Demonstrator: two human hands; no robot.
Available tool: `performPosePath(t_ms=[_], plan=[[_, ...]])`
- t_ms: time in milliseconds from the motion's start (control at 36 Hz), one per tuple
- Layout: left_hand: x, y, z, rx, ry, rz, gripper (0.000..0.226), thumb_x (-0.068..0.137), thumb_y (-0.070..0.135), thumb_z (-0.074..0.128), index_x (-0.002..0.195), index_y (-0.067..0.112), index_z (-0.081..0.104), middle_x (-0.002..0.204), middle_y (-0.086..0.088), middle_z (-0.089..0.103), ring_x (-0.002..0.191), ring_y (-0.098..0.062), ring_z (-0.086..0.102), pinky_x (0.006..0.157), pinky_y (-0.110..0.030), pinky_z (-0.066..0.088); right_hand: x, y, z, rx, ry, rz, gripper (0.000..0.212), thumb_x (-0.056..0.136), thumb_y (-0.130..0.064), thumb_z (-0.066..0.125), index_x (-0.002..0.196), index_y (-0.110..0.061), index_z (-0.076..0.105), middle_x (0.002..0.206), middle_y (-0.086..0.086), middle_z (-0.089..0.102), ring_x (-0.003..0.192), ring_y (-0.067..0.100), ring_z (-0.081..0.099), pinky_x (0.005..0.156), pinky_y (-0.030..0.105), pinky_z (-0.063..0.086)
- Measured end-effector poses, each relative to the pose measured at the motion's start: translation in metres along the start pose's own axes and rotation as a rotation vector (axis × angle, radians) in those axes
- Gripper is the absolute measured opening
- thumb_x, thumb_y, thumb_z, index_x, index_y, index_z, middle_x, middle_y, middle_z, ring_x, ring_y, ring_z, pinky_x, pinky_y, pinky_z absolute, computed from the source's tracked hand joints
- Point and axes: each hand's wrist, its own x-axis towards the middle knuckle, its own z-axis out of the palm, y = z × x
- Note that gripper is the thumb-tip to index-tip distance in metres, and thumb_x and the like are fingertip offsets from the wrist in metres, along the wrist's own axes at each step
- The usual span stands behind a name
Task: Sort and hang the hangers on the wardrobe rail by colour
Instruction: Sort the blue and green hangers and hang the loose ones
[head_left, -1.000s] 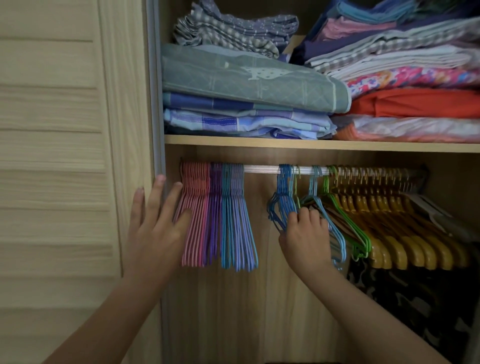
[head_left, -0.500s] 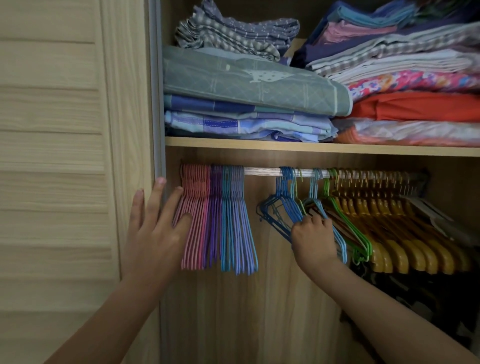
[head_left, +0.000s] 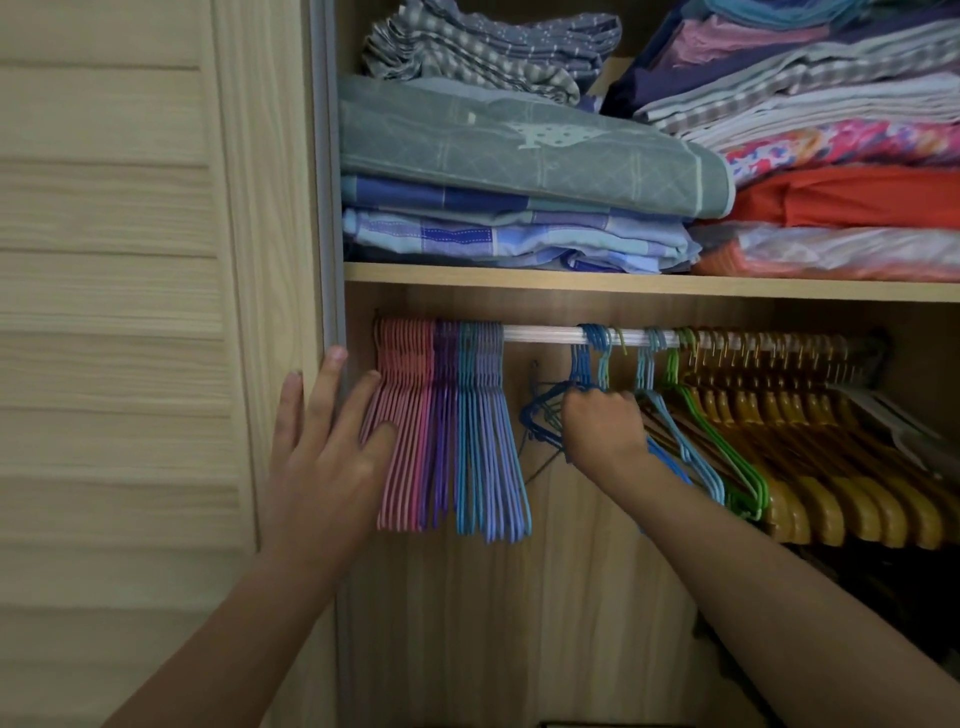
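A white rail (head_left: 540, 333) runs under the shelf. At its left end hang packed wire hangers: pink (head_left: 402, 415), purple (head_left: 444, 415), then teal and lilac (head_left: 488, 431). My left hand (head_left: 324, 452) lies flat with straight fingers against the pink bunch. Near the rail's middle my right hand (head_left: 602, 423) grips several dark blue hangers (head_left: 545, 415), swung out to the left while their hooks stay on the rail. Right of it hang light blue hangers (head_left: 675, 431), green ones (head_left: 727, 457) and a long row of wooden hangers (head_left: 831, 467).
A shelf (head_left: 623, 283) above the rail carries stacks of folded fabric (head_left: 519, 156). The louvred wardrobe door (head_left: 130, 312) stands on the left, next to my left hand. Dark clothing hangs low on the right under the wooden hangers.
My right hand rose and shifted left, twisting the dark blue hangers out to the left. My left hand stayed pressed on the pink bunch.
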Motion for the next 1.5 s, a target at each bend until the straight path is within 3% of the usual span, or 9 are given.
performPosePath(t_ms=[278, 500, 722, 833, 889, 972, 1083, 1194, 1500], plan=[[-0.128, 0.072, -0.015, -0.429, -0.150, -0.137, 0.040, 0.077, 0.003, 0.057, 0.115, 0.006, 0.073, 0.147, -0.023, 0.049, 0.147, -0.045, 0.035, 0.120, -0.057, 0.028, -0.143, 0.012, 0.057, 0.304, -0.047, 0.032, 0.011, 0.098, -0.017, 0.052, 0.091, -0.013, 0.059, 0.080, 0.011, 0.064, 0.078, 0.035, 0.064, 0.058, 0.036, 0.041], [-0.349, 0.184, -0.004, -0.865, -1.157, -0.877, 0.056, 0.095, 0.030, 0.062, 0.148, 0.018, 0.050, 0.146, -0.006, 0.053, 0.129, -0.026, 0.053, 0.105, -0.033, 0.043, -0.285, 0.015, 0.130, 0.833, -0.487, 0.297, 0.027, 0.102, -0.020, 0.050, 0.077, -0.020, 0.061, 0.067, 0.003, 0.068, 0.055, 0.019, 0.067, 0.056, 0.034, 0.055], [-0.376, 0.168, -0.007, -0.926, -1.407, -1.041, 0.016, 0.098, 0.038, 0.057, 0.090, 0.028, 0.066, 0.103, -0.007, 0.072, 0.105, -0.029, 0.068, 0.091, -0.039, 0.051, -0.306, 0.069, 0.129, 1.254, -0.474, 0.479, 0.035, 0.104, -0.014, 0.053, 0.071, -0.023, 0.063, 0.062, 0.007, 0.057, 0.048, 0.030, 0.061, 0.049, 0.031, 0.049], [-0.338, 0.152, -0.032, -1.130, -1.670, -1.114, 0.022, 0.106, 0.029, 0.056, 0.116, 0.014, 0.066, 0.108, -0.008, 0.072, 0.093, -0.019, 0.066, 0.080, -0.029, 0.054, -0.309, 0.077, 0.155, 1.140, -0.430, 0.688, 0.017, 0.103, -0.020, 0.055, 0.092, -0.012, 0.066, 0.073, 0.012, 0.064, 0.052, 0.022, 0.065, 0.048, 0.024, 0.048], [-0.330, 0.145, -0.039, -1.269, -1.777, -1.222, 0.028, 0.106, 0.034, 0.053, 0.117, 0.013, 0.067, 0.092, -0.007, 0.074, 0.070, -0.015, 0.064, 0.061, -0.026, 0.051, -0.315, 0.079, 0.172, 0.898, -0.411, 0.773, 0.027, 0.102, -0.030, 0.055, 0.113, -0.007, 0.062, 0.100, 0.020, 0.069, 0.090, 0.033, 0.069, 0.070, 0.030, 0.050], [-0.314, 0.143, -0.044, -1.392, -1.727, -1.381, 0.041, 0.090, 0.045, 0.073, 0.118, 0.016, 0.066, 0.092, -0.007, 0.074, 0.075, -0.026, 0.071, 0.059, -0.025, 0.050, -0.324, 0.071, 0.175, 0.843, -0.476, 0.805, 0.041, 0.100, -0.033, 0.056, 0.130, -0.005, 0.054, 0.121, 0.022, 0.061, 0.113, 0.040, 0.059, 0.090, 0.041, 0.046], [-0.282, 0.155, -0.043, -1.610, -1.650, -1.508, 0.058, 0.069, 0.043, 0.091, 0.116, 0.019, 0.068, 0.125, -0.013, 0.066, 0.121, -0.048, 0.062, 0.070, -0.048, 0.060, -0.330, 0.040, 0.153, 1.239, -0.756, 0.768, 0.022, 0.104, -0.028, 0.053, 0.119, -0.014, 0.059, 0.101, 0.004, 0.065, 0.079, 0.022, 0.071, 0.090, 0.051, 0.057], [-0.249, 0.182, -0.049, -1.683, -1.550, -1.602, 0.036, 0.092, 0.029, 0.074, 0.124, 0.017, 0.066, 0.137, -0.013, 0.061, 0.110, -0.040, 0.071, 0.090, -0.050, 0.059, -0.338, 0.014, 0.129, 1.432, -0.981, 0.621, 0.033, 0.103, -0.042, 0.051, 0.124, -0.018, 0.061, 0.122, 0.004, 0.065, 0.098, 0.022, 0.073, 0.089, 0.044, 0.061], [-0.216, 0.244, -0.051, -1.484, -1.309, -1.617, 0.029, 0.106, 0.038, 0.053, 0.104, 0.013, 0.067, 0.090, -0.004, 0.075, 0.078, -0.018, 0.071, 0.057, -0.027, 0.058, -0.349, -0.010, 0.096, 1.482, -1.092, 0.411, 0.027, 0.102, -0.051, 0.049, 0.121, -0.034, 0.058, 0.116, -0.016, 0.066, 0.104, -0.002, 0.065, 0.097, 0.042, 0.056]])
